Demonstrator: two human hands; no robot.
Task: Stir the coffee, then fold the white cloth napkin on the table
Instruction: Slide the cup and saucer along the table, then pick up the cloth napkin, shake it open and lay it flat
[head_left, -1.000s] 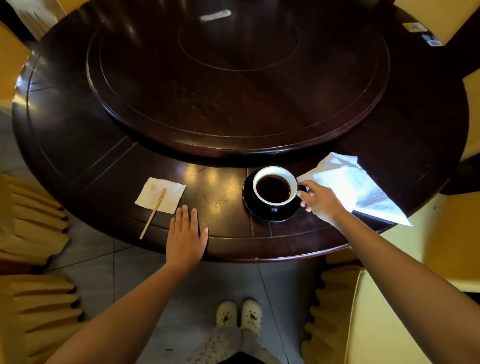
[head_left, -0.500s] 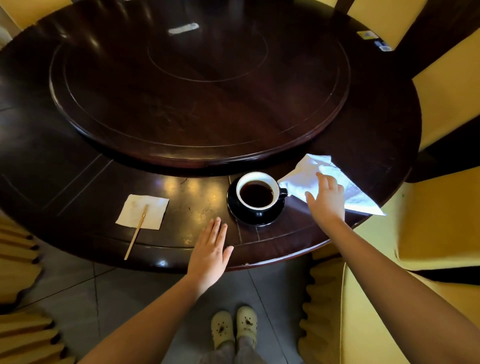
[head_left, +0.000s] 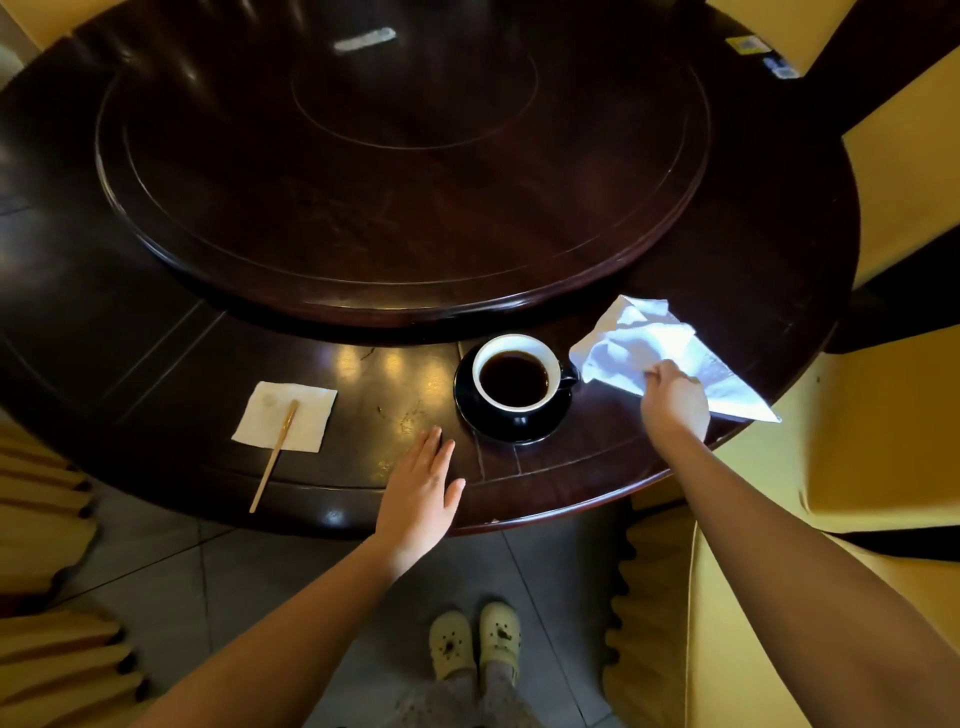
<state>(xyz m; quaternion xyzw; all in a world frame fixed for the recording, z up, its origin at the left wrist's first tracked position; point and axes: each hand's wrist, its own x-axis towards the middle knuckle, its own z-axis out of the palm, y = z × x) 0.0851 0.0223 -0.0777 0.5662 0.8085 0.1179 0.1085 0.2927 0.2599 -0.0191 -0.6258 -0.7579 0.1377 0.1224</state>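
A round dark wooden desk fills the upper two thirds of the frame, with a raised round turntable of the same wood on its middle; yellow-covered chairs stand at the right edge and lower right, and pleated yellow covers show at the lower left; grey floor tiles lie below the desk's near edge, where a pair of pale clogs shows at the bottom centre; the white cloth napkin, crumpled and part-folded into a long pointed shape, lies right of centre on the desk, its point reaching past the desk's rim toward the right; the right hand is closed on the napkin's near edge, fingers curled under and pinching the cloth; the left hand lies flat and wide at the desk's near edge, fingers together, holding nothing, just below and left of the saucer; a black saucer sits at centre, carrying a cup with a white inside, full of dark coffee, its handle turned toward the napkin; a small square paper napkin lies left of centre, well apart from the cup; a thin wooden stirrer rests slantwise on it, its lower end running off the paper toward the desk's rim
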